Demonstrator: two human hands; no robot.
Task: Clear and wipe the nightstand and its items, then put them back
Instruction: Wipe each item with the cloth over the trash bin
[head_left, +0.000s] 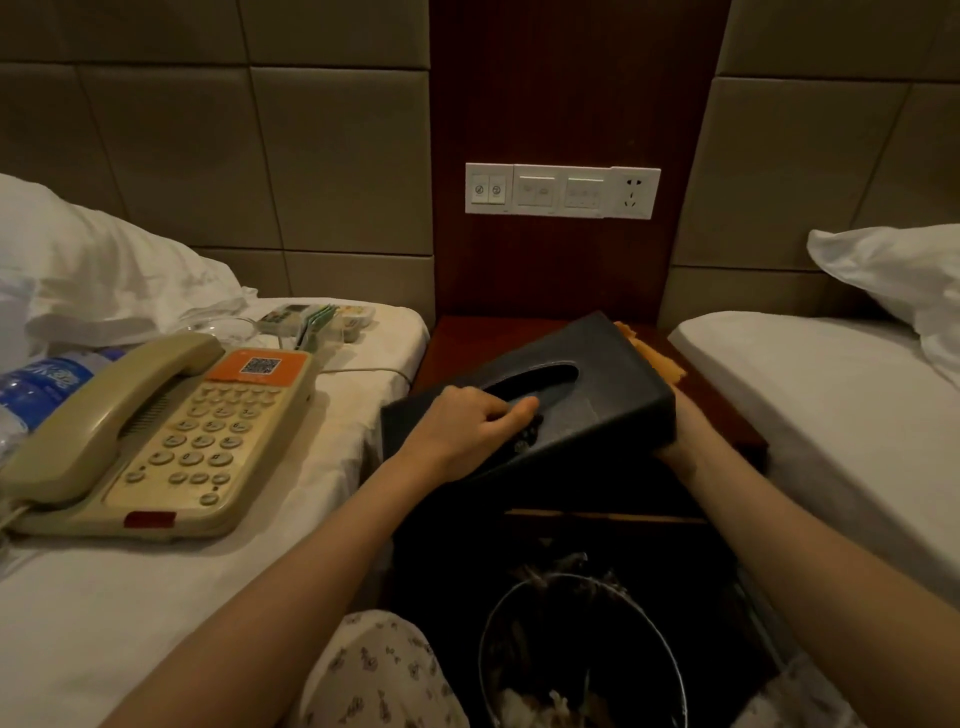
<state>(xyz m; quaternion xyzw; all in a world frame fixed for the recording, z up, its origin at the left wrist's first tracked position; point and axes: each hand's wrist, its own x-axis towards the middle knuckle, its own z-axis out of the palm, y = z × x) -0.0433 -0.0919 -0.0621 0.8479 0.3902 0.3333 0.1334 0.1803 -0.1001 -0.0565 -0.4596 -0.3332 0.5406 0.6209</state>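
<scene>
Tissue box (597, 400) tilted: left hand (467, 423) curled atop, right hand (683, 441) beneath.

The tissue box (597, 410) has a matt black skin, perhaps imitation leather, and the nightstand (467, 343) beyond it at twelve o'clock is dark reddish wood with a dull sheen. At nine o'clock the telephone (156, 431) is smooth beige plastic, faintly shiny, on a matt, creased white cloth sheet (104, 597). The switch plate (561, 191) at twelve o'clock is glossy white plastic, and the bin (498, 618) at six o'clock has a bright metal rim.
</scene>
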